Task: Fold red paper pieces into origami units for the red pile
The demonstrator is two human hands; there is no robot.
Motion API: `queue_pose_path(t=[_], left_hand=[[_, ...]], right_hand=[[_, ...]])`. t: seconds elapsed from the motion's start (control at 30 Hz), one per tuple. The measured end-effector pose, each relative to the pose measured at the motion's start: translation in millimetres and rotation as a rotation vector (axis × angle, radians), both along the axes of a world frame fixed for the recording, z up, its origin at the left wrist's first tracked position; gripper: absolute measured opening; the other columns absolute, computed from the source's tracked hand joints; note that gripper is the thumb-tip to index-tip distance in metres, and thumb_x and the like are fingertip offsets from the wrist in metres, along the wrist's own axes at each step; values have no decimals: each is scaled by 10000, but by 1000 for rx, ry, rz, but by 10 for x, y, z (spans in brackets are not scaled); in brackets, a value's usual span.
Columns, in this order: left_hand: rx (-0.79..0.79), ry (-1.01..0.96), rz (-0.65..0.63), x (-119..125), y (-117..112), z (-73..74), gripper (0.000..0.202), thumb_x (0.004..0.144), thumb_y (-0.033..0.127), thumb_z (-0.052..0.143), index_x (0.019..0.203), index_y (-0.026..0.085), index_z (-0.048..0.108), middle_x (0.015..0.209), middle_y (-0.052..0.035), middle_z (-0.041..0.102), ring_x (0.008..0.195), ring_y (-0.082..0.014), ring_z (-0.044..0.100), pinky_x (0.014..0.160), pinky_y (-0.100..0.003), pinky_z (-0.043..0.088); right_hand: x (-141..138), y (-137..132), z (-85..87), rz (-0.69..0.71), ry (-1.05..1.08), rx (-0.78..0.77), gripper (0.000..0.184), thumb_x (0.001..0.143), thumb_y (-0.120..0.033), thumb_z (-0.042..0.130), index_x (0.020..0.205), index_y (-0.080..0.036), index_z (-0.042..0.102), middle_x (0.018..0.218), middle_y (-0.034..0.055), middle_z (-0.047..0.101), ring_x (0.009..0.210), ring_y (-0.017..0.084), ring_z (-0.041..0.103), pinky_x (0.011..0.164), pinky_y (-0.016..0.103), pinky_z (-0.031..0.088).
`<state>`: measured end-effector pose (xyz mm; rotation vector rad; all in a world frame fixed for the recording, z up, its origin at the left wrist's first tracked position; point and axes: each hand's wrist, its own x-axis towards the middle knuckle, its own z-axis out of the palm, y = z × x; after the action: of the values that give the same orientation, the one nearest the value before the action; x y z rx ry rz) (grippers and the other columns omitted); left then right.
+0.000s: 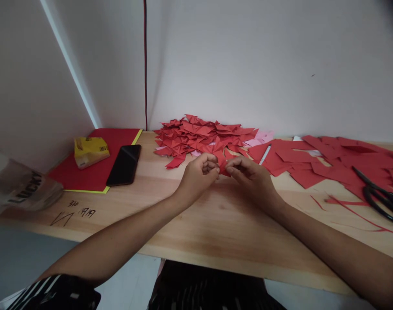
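My left hand [202, 172] and my right hand [248, 172] meet just in front of a heap of folded red paper pieces [199, 131]. Between them is a small folded red paper [223, 165], pinched from both sides by thumbs and fingers. Its exact shape is partly hidden by my fingers, and its red blends with the heap behind. To the right of my right hand lies a white pen [265, 154] on loose sheets of red paper [295, 157].
Black scissors [382, 198] and thin red paper strips [358, 209] lie at the right. On the left are a black phone [124, 165], a yellow packet [91, 150] on red and yellow sheets [67, 174], and a clear container marked LUCKY [25, 185]. A wall [264, 64] stands behind the wooden table [196, 232].
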<state>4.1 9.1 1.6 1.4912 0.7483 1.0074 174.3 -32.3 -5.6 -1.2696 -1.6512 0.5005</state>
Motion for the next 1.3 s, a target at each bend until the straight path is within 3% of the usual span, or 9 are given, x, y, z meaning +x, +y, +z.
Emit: queue_pose_path(t=[0.17, 0.4, 0.73, 0.93, 1.13, 1.3], left_hand=[[-288, -165, -103, 4, 33, -17, 238, 719, 165, 685, 876, 155, 506, 666, 52, 575, 569, -64, 547, 559, -201, 410], [-451, -236, -177, -22, 52, -30, 269, 687, 175, 739, 881, 133, 557, 735, 23, 577, 596, -53, 532, 566, -203, 373], [-467, -170, -170, -19, 69, -31, 282, 636, 41, 643, 909, 112, 635, 796, -24, 627, 599, -54, 516, 526, -198, 350], [-365, -140, -121, -35, 74, -39, 193, 667, 104, 698, 840, 115, 614, 723, 0, 624, 555, -46, 529, 522, -186, 411], [-422, -120, -149, -61, 101, -65, 214, 697, 124, 738, 864, 103, 604, 673, -2, 635, 556, -65, 586, 543, -192, 464], [-495, -116, -158, -53, 111, -68, 179, 718, 59, 702, 858, 102, 598, 685, -5, 643, 539, -57, 588, 537, -186, 460]], right_hand=[[13, -18, -18, 15, -28, 39, 51, 894, -262, 603, 869, -225, 626, 828, 10, 653, 753, 156, 593, 695, 300, 458], [23, -24, -36, 56, -100, 99, 46, 901, -246, 601, 873, -249, 637, 862, 14, 671, 795, 175, 614, 733, 336, 485], [-3, -57, 10, 132, -132, 107, 72, 888, -217, 606, 857, -250, 662, 897, 30, 704, 849, 196, 647, 760, 355, 492], [-9, -51, -18, 67, -60, -32, 62, 886, -255, 605, 831, -238, 627, 808, 11, 671, 730, 171, 610, 672, 320, 472], [10, -26, -36, 53, 1, -96, 84, 888, -296, 603, 839, -228, 610, 768, 7, 642, 664, 154, 570, 607, 297, 444], [30, -17, -16, 126, -17, -133, 40, 890, -261, 588, 868, -234, 609, 825, 9, 659, 717, 155, 596, 657, 294, 465]])
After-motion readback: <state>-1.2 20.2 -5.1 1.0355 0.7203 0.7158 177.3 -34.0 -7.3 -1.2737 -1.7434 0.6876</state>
